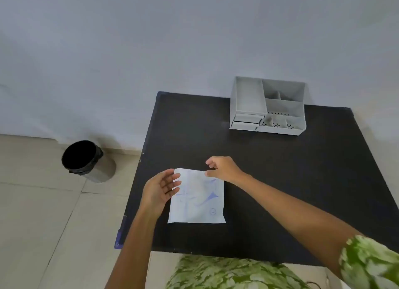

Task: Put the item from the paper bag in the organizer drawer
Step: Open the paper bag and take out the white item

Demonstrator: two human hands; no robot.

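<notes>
A white paper bag (197,199) with blue print lies flat on the black table (280,169), near its front left. My left hand (160,189) is open at the bag's upper left corner, fingers touching its edge. My right hand (223,167) rests at the bag's top edge, thumb and fingers pinching the rim. The grey organizer (268,107) stands at the table's far side; its two small drawers (247,121) at the lower left front are shut. The bag's contents are hidden.
A round bin with a black liner (86,160) stands on the tiled floor left of the table. A pale wall runs behind the table. My green patterned clothing (226,273) shows at the bottom edge.
</notes>
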